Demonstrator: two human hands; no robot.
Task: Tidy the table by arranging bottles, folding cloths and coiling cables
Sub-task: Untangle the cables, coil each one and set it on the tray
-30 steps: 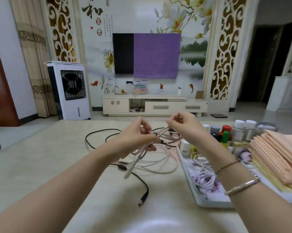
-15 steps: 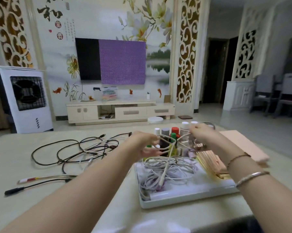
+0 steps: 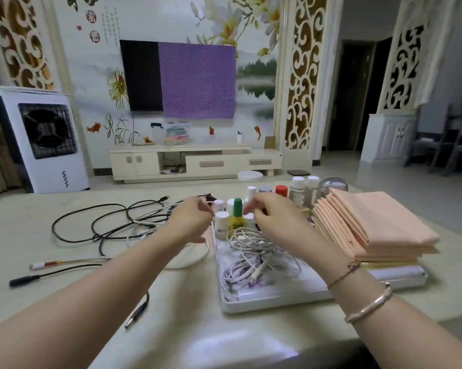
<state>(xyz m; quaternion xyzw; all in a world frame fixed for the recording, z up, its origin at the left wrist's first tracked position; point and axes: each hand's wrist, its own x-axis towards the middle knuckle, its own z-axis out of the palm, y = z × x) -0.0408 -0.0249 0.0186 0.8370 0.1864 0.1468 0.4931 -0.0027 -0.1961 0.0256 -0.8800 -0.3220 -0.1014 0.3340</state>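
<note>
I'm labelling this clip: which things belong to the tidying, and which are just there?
Job:
black cables
white cables
tray
bottles
folded cloths
left hand
right hand

Just there:
television
air cooler
cabinet

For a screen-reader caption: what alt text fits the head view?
Two hands, left hand and right hand, reach over a white tray holding coiled white cables and small bottles. Folded peach cloths lie right; loose black cables left.
</note>
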